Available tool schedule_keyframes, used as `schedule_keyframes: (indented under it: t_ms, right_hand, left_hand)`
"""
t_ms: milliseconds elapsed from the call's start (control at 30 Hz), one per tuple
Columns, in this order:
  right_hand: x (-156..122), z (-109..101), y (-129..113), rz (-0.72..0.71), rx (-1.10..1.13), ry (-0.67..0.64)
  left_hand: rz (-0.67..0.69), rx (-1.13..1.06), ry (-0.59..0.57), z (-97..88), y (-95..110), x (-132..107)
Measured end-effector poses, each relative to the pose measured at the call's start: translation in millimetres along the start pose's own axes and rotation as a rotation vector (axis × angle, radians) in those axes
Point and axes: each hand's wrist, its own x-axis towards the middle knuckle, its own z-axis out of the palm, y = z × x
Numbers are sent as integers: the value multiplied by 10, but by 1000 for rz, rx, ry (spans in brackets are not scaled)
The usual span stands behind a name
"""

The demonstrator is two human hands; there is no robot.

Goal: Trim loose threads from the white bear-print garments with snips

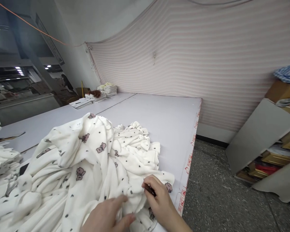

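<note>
White fleecy fabric printed with mauve bear heads and dark dots lies in a big crumpled heap at the near part of the table. At its front edge, my left hand rests over the cloth, slightly blurred, with thumb and forefinger spread apart. Just to the right, my right hand is closed around a small dark brown tool; most of it is hidden in the fingers, so its kind cannot be made out. The fingertips of that hand are against the fabric.
The pale table ends at a taped right edge with red print. More white cloth lies at left. Folded stacks stand at the far end. A grey shelf unit with boxes stands right, across the speckled floor.
</note>
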Motion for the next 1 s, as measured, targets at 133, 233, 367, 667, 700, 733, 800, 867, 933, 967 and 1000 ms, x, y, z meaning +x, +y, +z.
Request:
schedule_keyframes:
  t_ms: [133, 233, 367, 667, 700, 733, 800, 867, 933, 967, 1000]
  right_hand:
    - [-97, 55, -73, 40, 203, -72]
    - [-158, 87, -58, 108, 279, -23]
    - [-199, 122, -30, 62, 224, 161]
    - [-200, 67, -54, -128, -159, 206]
    - [-178, 65, -47, -108, -190, 219]
    - [-152, 65, -47, -85, -208, 231]
    - [-96, 68, -75, -33, -176, 204]
    - [-53, 70, -130, -6, -52, 93]
    - [-32, 75, -184, -16, 72, -12]
    - [-29, 82, -200, -19, 108, -35]
    - [-28, 92, -208, -15, 124, -37]
  left_hand:
    - [207, -205, 166, -61, 56, 118]
    - [334, -345, 179, 9, 35, 186]
    - [394, -434, 473, 257, -70, 165]
    - [489, -458, 634, 530, -45, 71]
    - [421, -549, 565, 518, -29, 78]
    - [333, -649, 477, 502, -17, 87]
    - [131, -838, 283, 463, -8, 111]
    - [-22, -983, 156, 428, -16, 133]
    - [-119, -1101, 114, 398, -29, 146]
    - [-154, -1150, 116, 384, -33, 147]
    - [-183, -1185, 120, 370, -34, 145]
